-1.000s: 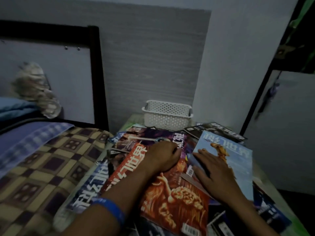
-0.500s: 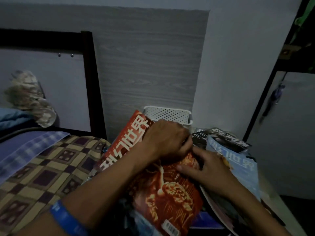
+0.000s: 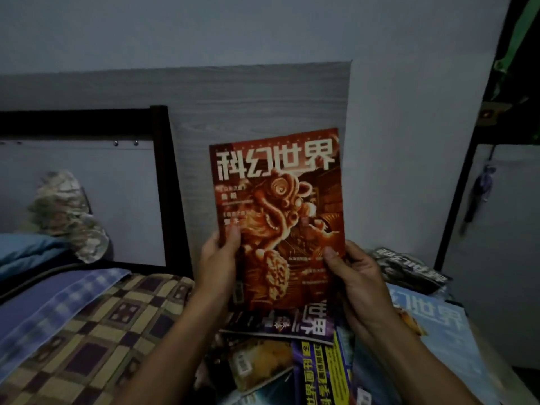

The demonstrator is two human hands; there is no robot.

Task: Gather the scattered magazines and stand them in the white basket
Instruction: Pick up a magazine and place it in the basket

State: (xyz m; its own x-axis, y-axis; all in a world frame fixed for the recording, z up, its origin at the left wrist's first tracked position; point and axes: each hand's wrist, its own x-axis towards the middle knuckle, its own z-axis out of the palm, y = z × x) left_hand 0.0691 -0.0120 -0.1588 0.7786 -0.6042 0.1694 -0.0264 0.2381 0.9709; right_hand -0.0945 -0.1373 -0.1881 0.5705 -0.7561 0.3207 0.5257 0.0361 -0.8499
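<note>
A red magazine (image 3: 280, 211) with white title characters stands upright in the air in front of me, cover facing me. My left hand (image 3: 219, 261) grips its lower left edge, thumb on the cover. My right hand (image 3: 355, 276) grips its lower right edge. Several other magazines lie scattered below: a purple one (image 3: 292, 323), a light blue one (image 3: 438, 325) at the right, a dark one (image 3: 409, 267) behind it, and a blue-and-yellow one (image 3: 321, 372) near me. The white basket is hidden behind the raised magazine.
A bed with a checkered blanket (image 3: 87, 331) and a blue striped sheet (image 3: 58, 296) lies at the left, with a black headboard frame (image 3: 166, 185). A grey wood-grain panel (image 3: 248, 103) backs the table. A pale cabinet door (image 3: 496, 229) stands at the right.
The red magazine went from lying flat on the pile to being lifted and turned upright. Both hands shifted to its lower edges. The basket dropped out of sight behind it.
</note>
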